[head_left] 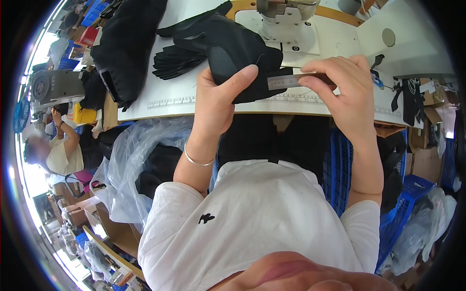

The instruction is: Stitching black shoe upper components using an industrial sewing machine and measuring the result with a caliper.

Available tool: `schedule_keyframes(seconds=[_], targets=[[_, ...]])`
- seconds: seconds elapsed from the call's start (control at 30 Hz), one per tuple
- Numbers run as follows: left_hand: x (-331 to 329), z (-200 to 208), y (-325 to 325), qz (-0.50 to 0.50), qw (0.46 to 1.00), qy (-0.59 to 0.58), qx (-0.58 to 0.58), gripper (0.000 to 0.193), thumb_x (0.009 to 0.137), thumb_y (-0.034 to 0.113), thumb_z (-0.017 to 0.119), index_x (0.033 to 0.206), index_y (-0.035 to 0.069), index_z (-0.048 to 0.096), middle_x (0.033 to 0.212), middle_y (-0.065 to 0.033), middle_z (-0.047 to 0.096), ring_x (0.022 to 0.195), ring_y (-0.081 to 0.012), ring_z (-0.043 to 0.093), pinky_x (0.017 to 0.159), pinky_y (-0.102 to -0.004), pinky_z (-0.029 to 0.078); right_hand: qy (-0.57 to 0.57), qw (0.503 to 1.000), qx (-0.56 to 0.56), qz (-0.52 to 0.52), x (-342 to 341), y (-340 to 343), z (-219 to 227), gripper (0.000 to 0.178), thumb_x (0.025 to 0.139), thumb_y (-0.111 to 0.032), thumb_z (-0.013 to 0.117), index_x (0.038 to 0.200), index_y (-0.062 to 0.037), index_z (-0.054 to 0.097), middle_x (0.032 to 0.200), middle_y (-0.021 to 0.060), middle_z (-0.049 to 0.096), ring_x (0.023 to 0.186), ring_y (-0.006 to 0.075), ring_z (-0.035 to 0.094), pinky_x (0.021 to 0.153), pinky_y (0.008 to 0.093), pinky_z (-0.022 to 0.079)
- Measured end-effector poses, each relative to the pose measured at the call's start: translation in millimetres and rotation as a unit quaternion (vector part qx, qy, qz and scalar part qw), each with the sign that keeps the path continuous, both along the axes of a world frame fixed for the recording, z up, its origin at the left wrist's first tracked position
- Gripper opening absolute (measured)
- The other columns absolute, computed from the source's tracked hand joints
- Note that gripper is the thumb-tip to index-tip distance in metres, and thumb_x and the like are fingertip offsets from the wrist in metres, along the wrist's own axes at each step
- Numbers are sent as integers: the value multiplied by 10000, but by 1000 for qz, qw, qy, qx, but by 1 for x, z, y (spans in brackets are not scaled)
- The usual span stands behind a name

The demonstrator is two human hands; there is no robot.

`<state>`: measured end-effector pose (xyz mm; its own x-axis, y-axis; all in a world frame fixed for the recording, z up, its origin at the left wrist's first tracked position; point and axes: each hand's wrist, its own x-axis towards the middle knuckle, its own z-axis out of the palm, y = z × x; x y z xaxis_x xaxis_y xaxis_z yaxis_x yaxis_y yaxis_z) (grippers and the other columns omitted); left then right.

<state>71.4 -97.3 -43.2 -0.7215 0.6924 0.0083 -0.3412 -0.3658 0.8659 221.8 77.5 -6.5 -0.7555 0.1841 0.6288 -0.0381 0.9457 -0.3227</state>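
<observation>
My left hand (218,97) is closed on a black fabric piece (252,51) with a mesh-textured panel, its thumb pressed on top. The piece is held up above the front edge of the white table (182,99). A short metal ruler (283,82) is pinched between the thumb and fingers of my right hand (344,82). The ruler's free end lies against the black piece's right end. Just to the left, several layered black fabric strips (177,63) fan out on the table. Behind the held piece stands a sewing machine (286,22).
Black fabric (131,39) is heaped at the table's left. A printed measuring scale (301,98) runs along the front edge. Clear plastic bags (126,165) hang at left below. Blue crates (405,203) stand at right. Another person (63,150) sits at far left.
</observation>
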Motion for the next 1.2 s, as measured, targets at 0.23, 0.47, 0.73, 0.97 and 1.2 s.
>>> schedule_keyframes(seconds=[0.23,0.47,0.73,0.97,1.2], targets=[[-1,1,-3,-8,1000,5,6,182,874,22,793,1049,0,746,1016,-73,768,885,-128,723,853,-289,577,11,1000,-13,0,-1,1,-1,235,823,-270,829,993,-158,710,652,-24,614,593,155,537,739,324,360],[-2,-3,-3,-5,1000,13,11,203,869,9,792,1066,-7,745,1015,-88,773,882,-140,730,854,-296,581,7,1000,-5,3,-1,2,-1,232,813,-261,834,978,-151,712,640,-32,597,584,150,532,732,323,358],[1,-2,-4,-6,1000,8,17,209,870,1,788,1073,-18,743,1034,-100,772,895,-150,734,870,-302,581,-61,997,-39,8,5,3,0,230,842,-209,802,1056,-148,741,779,-10,744,714,127,557,845,308,355],[1,-5,-3,-21,1000,-2,10,208,876,6,785,1077,-24,742,1013,-90,770,879,-146,730,853,-300,579,-83,921,-360,123,-3,8,-10,261,879,-236,799,1040,-45,723,665,-57,525,656,60,445,638,246,340],[-3,-15,-9,-57,993,107,-6,268,826,18,848,1062,-39,736,990,-70,765,860,-121,706,841,-289,581,-142,913,-361,124,-14,7,-20,203,928,-159,766,839,-10,662,675,-51,523,614,49,393,567,254,319]])
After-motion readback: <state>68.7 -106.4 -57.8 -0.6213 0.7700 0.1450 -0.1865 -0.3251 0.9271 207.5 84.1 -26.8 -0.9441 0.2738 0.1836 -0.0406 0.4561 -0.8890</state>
